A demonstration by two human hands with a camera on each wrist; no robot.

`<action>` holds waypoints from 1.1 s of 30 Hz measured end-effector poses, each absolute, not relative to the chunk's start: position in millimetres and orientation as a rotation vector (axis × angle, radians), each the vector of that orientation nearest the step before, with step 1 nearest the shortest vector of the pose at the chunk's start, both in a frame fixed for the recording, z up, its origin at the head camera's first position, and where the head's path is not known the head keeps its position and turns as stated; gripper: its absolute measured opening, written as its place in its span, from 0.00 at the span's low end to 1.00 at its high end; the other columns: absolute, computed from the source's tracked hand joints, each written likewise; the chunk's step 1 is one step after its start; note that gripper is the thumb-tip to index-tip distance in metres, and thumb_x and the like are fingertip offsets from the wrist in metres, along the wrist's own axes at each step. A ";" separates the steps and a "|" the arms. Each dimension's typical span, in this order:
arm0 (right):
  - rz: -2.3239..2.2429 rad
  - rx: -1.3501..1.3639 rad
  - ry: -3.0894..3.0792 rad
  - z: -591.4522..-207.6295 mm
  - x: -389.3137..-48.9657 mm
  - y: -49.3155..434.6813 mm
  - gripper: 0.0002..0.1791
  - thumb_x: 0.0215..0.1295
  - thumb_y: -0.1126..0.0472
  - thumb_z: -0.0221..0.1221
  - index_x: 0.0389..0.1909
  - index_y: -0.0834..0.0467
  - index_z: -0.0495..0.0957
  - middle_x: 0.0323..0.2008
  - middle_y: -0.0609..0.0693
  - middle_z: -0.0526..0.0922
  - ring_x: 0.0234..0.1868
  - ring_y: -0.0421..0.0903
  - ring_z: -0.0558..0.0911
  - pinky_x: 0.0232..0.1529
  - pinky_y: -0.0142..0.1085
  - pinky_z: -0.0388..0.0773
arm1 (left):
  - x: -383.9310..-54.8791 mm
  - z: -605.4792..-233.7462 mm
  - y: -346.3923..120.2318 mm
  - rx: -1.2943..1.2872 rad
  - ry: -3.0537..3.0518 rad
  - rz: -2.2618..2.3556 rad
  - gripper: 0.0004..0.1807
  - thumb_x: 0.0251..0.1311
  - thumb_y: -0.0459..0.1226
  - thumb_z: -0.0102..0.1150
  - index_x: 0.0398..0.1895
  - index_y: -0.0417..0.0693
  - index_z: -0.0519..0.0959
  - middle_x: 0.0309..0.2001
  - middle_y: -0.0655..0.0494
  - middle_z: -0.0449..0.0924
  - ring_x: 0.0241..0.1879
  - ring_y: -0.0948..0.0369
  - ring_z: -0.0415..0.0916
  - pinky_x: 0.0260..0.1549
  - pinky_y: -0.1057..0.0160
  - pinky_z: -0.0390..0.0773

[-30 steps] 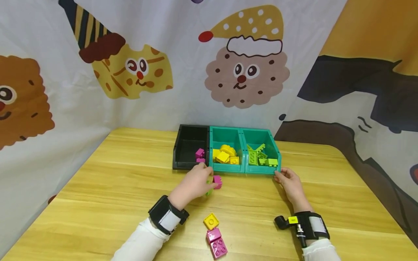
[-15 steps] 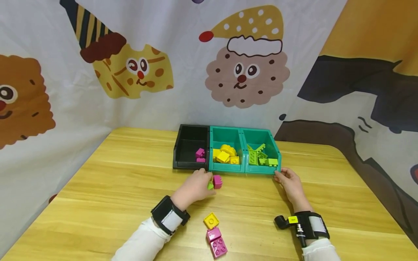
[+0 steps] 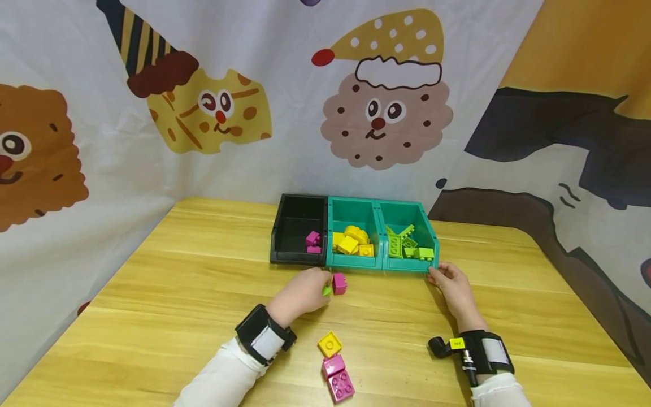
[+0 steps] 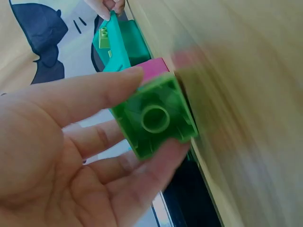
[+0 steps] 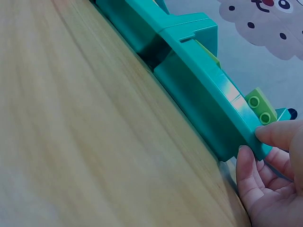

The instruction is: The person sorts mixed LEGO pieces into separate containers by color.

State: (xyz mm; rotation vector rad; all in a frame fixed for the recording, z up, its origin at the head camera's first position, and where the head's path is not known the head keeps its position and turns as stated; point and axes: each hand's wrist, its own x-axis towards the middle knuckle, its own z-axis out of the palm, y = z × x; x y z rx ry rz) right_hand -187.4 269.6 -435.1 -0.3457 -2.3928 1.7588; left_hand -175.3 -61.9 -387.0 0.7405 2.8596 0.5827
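Observation:
My left hand [image 3: 303, 291] pinches a green toy brick [image 4: 156, 118] between thumb and fingers, its hollow underside facing the left wrist camera. Just right of those fingers, a magenta brick [image 3: 339, 284] lies on the table. At the front right corner of the right-hand teal bin [image 3: 409, 265], my right hand [image 3: 455, 288] grips the rim with thumb and fingers, as the right wrist view shows. Green bricks [image 3: 408, 244] lie in that bin, yellow bricks [image 3: 351, 244] in the middle teal bin [image 3: 354, 206], and magenta bricks [image 3: 312, 242] in the black bin [image 3: 300, 209].
Nearer the front of the wooden table [image 3: 203, 305] lie a yellow brick [image 3: 329, 344] and two pink bricks [image 3: 338, 380] in a row. A printed curtain [image 3: 295, 113] hangs right behind the bins.
The left hand has drawn slightly back from the black bin's front, and the green brick has shifted in its fingers. The right hand has stayed at the bin corner.

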 end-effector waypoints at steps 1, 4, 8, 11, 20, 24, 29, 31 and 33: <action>1.759 -0.347 -2.395 -434.8 -187.2 269.5 0.22 0.70 0.57 0.53 0.55 0.70 0.65 0.33 0.39 0.74 0.34 0.29 0.75 0.39 0.20 0.75 | -175.6 -386.5 -62.5 0.752 2.859 0.597 0.13 0.55 0.35 0.65 0.43 0.42 0.78 0.35 0.53 0.79 0.32 0.60 0.70 0.40 0.61 0.77; 1.758 -0.345 -2.396 -434.7 -187.0 270.0 0.23 0.70 0.57 0.53 0.55 0.70 0.65 0.33 0.39 0.74 0.34 0.29 0.75 0.39 0.20 0.75 | -177.6 -384.4 -65.2 0.784 2.869 0.644 0.11 0.53 0.33 0.65 0.40 0.41 0.78 0.35 0.51 0.79 0.32 0.58 0.70 0.41 0.60 0.77; 1.747 -0.314 -2.386 -437.0 -187.8 270.9 0.24 0.69 0.54 0.54 0.54 0.70 0.66 0.33 0.40 0.74 0.34 0.28 0.76 0.39 0.20 0.75 | -181.8 -380.4 -68.8 0.783 2.904 0.706 0.11 0.51 0.32 0.65 0.38 0.40 0.78 0.35 0.49 0.79 0.34 0.56 0.72 0.42 0.58 0.77; 1.769 -0.263 -2.333 -439.4 -188.1 271.2 0.23 0.67 0.53 0.57 0.50 0.70 0.68 0.33 0.42 0.75 0.33 0.30 0.76 0.37 0.20 0.75 | -184.3 -375.2 -69.3 0.774 2.929 0.757 0.09 0.52 0.32 0.66 0.36 0.41 0.77 0.33 0.50 0.78 0.32 0.57 0.71 0.38 0.59 0.77; 1.687 -0.309 -2.406 -441.8 -190.1 272.6 0.23 0.69 0.54 0.54 0.53 0.69 0.67 0.33 0.40 0.75 0.34 0.28 0.75 0.39 0.20 0.75 | -184.6 -352.2 -48.0 0.805 3.000 0.855 0.23 0.55 0.42 0.67 0.53 0.43 0.77 0.50 0.49 0.80 0.48 0.54 0.76 0.52 0.57 0.76; 1.693 -0.333 -2.422 -438.5 -189.4 272.1 0.22 0.70 0.56 0.53 0.54 0.69 0.66 0.33 0.39 0.74 0.34 0.28 0.75 0.40 0.20 0.75 | -189.4 -339.1 -29.6 0.874 3.032 0.848 0.23 0.56 0.43 0.66 0.53 0.46 0.77 0.50 0.53 0.81 0.48 0.57 0.78 0.50 0.60 0.77; 1.700 -0.340 -2.432 -436.5 -188.3 272.0 0.22 0.70 0.56 0.52 0.55 0.69 0.66 0.33 0.40 0.75 0.34 0.28 0.75 0.40 0.20 0.74 | -200.6 -327.1 -1.3 0.957 3.018 0.843 0.21 0.59 0.41 0.64 0.54 0.45 0.76 0.49 0.53 0.81 0.46 0.59 0.77 0.47 0.64 0.77; 1.709 -0.338 -2.432 -435.6 -187.8 271.2 0.22 0.70 0.56 0.53 0.55 0.69 0.66 0.34 0.41 0.75 0.34 0.28 0.75 0.39 0.20 0.74 | -204.5 -324.2 8.1 0.978 3.013 0.853 0.20 0.60 0.39 0.62 0.54 0.43 0.76 0.48 0.52 0.80 0.43 0.60 0.75 0.45 0.66 0.77; 1.716 -0.336 -2.429 -435.3 -187.8 270.4 0.22 0.70 0.56 0.53 0.55 0.70 0.66 0.33 0.40 0.75 0.34 0.28 0.75 0.39 0.20 0.74 | -207.4 -322.3 16.0 0.985 3.032 0.836 0.19 0.61 0.36 0.61 0.54 0.42 0.75 0.48 0.51 0.79 0.42 0.60 0.75 0.43 0.66 0.77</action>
